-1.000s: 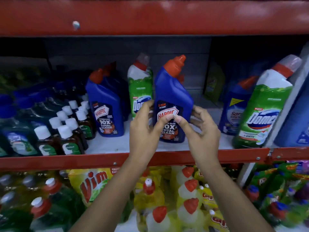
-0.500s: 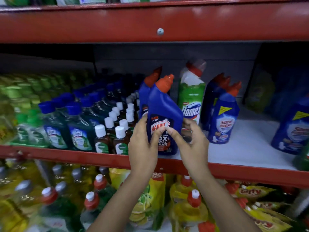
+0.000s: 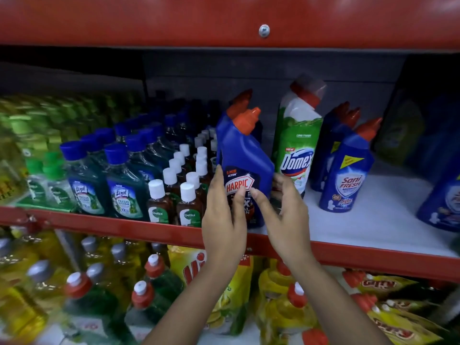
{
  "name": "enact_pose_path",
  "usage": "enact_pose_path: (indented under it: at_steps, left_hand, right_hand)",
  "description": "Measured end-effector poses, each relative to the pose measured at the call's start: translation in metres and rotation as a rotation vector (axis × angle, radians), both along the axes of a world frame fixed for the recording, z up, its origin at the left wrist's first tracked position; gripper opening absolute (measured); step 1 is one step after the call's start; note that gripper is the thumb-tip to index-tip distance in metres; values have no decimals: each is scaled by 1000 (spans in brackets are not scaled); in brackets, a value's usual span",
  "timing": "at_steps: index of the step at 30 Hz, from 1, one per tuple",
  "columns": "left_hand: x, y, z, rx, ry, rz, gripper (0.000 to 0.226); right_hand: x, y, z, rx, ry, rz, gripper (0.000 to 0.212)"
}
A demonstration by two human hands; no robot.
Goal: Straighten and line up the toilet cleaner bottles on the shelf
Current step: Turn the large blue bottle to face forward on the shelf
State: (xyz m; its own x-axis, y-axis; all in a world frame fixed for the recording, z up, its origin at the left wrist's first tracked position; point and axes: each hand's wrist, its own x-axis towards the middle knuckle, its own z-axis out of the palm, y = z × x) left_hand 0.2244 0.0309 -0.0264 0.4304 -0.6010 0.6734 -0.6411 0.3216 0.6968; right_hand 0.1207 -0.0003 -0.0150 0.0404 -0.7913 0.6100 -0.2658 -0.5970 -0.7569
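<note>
A blue Harpic bottle [image 3: 245,158] with an orange cap stands at the shelf's front edge, and both hands are on its lower half. My left hand [image 3: 224,217] presses its left side with the thumb on the label. My right hand [image 3: 286,215] cups the right side, fingers loosely spread. A second Harpic bottle [image 3: 239,102] stands right behind it, mostly hidden. To the right are a green Domex bottle [image 3: 297,148] and blue Sani Fresh bottles [image 3: 347,170], one behind the other.
Small brown Dettol bottles [image 3: 188,205] crowd the Harpic's left side, with Lizol bottles [image 3: 124,185] beyond them. The white shelf floor [image 3: 373,220] shows to the right of the Sani Fresh bottles. A red shelf rail [image 3: 149,230] runs along the front. Yellow bottles fill the lower shelf.
The Harpic bottle has been carried left along the shelf and now stands next to the Dettol bottles, in front of the other Harpic. My right hand's fingers have loosened.
</note>
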Motion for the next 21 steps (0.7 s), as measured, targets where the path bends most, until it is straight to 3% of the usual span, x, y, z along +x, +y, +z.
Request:
enact_pose_path:
  at_steps: [4,10,16,21]
  left_hand:
    - [-11,6,-2,-30,-36,-109,61]
    - [-49,5,-8,-2,-436,23,63]
    - [-109,-7,-11,-14,-644,3,61]
    - [-172,-15,-4,-14,-671,-114,60]
  right_hand:
    - [-14,4,-6,-115,257,-123,56]
    - [-74,8,-9,-415,609,-469,66]
    - [-157,6,-14,-447,734,-683,68]
    - [-221,12,-17,-427,738,-792,66]
